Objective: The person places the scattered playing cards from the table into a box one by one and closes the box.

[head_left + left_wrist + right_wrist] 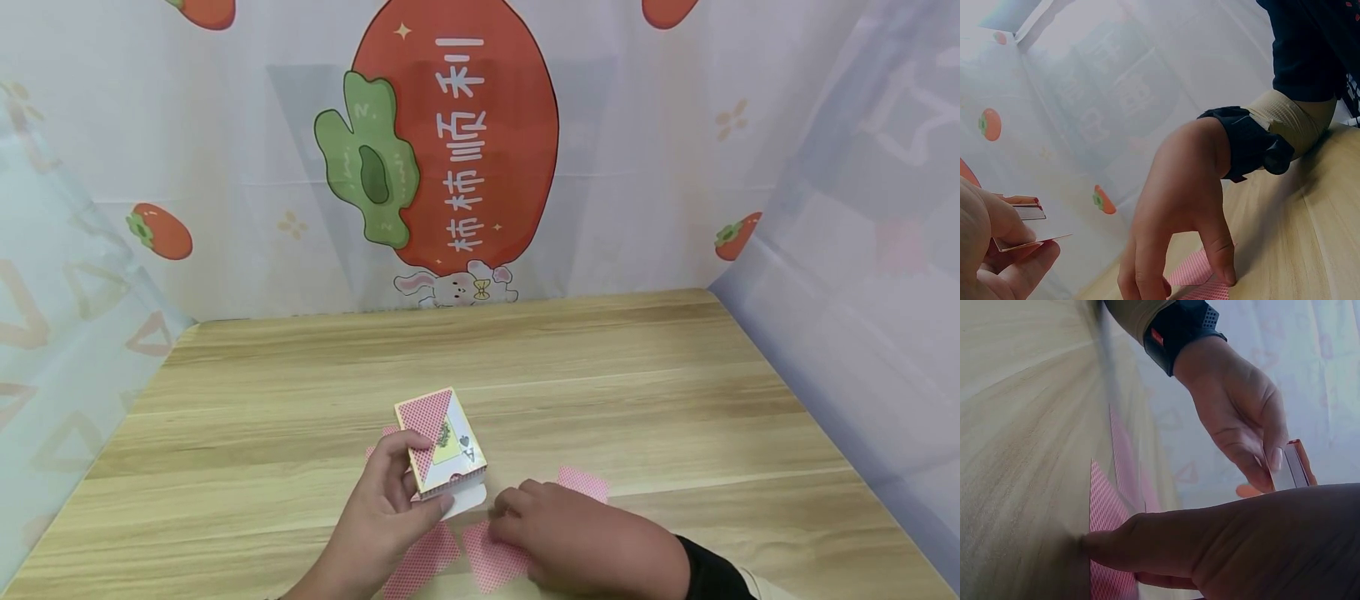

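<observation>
My left hand (382, 512) grips a playing card box (438, 433) above the table. Red-patterned and white, the box bears an ace of spades, and its white flap (467, 500) hangs open towards me. To the right, my right hand (573, 533) is down at a red-backed playing card (491, 567) on the table. Its thumb (1110, 547) is at one edge of the card, and the other fingers come down on the opposite side. In the left wrist view, pink cards (1200, 275) show between thumb and fingers.
Another card (423, 558) lies below the left hand. One more (587, 482) shows beyond the right hand, and a further one (371, 450) is mostly hidden behind the left fingers. The wooden table (637, 375) meets printed cloth walls (637, 167) at its back and sides.
</observation>
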Tool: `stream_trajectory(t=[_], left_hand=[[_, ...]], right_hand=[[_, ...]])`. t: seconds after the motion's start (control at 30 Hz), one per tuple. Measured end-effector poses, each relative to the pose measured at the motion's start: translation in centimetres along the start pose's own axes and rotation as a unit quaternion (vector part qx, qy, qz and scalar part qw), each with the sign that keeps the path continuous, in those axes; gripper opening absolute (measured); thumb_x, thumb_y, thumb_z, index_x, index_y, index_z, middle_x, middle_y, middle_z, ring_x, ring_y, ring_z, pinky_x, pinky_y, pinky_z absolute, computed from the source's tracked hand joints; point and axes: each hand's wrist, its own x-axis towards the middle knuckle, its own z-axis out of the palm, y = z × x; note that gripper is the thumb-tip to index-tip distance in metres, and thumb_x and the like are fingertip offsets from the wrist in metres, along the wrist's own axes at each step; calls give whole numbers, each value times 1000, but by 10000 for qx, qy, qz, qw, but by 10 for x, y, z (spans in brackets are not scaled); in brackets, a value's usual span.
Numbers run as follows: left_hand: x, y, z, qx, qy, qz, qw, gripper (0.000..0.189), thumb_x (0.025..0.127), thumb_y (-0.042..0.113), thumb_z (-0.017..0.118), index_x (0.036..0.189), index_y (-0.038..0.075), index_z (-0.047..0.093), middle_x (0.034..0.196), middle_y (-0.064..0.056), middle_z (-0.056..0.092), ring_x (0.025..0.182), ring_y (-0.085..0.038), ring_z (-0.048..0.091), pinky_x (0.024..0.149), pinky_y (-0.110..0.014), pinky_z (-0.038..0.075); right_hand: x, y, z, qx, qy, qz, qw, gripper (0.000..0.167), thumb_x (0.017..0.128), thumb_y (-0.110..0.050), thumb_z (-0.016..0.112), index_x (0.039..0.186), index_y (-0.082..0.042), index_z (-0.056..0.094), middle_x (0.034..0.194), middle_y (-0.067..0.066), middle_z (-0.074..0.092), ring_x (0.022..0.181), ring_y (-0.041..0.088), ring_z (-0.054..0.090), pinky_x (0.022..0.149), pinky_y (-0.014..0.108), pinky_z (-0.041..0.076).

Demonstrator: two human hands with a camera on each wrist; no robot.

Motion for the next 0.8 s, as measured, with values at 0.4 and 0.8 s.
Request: stream_trajectory(t=[0.4, 0.8], left_hand=[[-1, 0, 0, -50, -102, -7, 9999, 57, 90, -10, 65, 134, 9, 34, 131, -16, 46, 112, -17, 61, 86, -27, 58], [-1, -2, -1, -92, -141, -42, 9999, 56, 90, -10, 65, 134, 8, 34, 128, -16, 47, 110, -18, 62, 85, -28, 59]], right_hand=[[-4, -2, -1, 296, -218, -49, 9993, 57, 81, -28, 84, 132, -31, 60, 116, -15, 57, 102, 4, 51, 88, 21, 48], [-3, -1, 0, 556, -211, -111, 9982, 61, 84, -56, 77, 136, -30, 57, 110, -15, 53, 94, -1, 45, 79, 14, 44]])
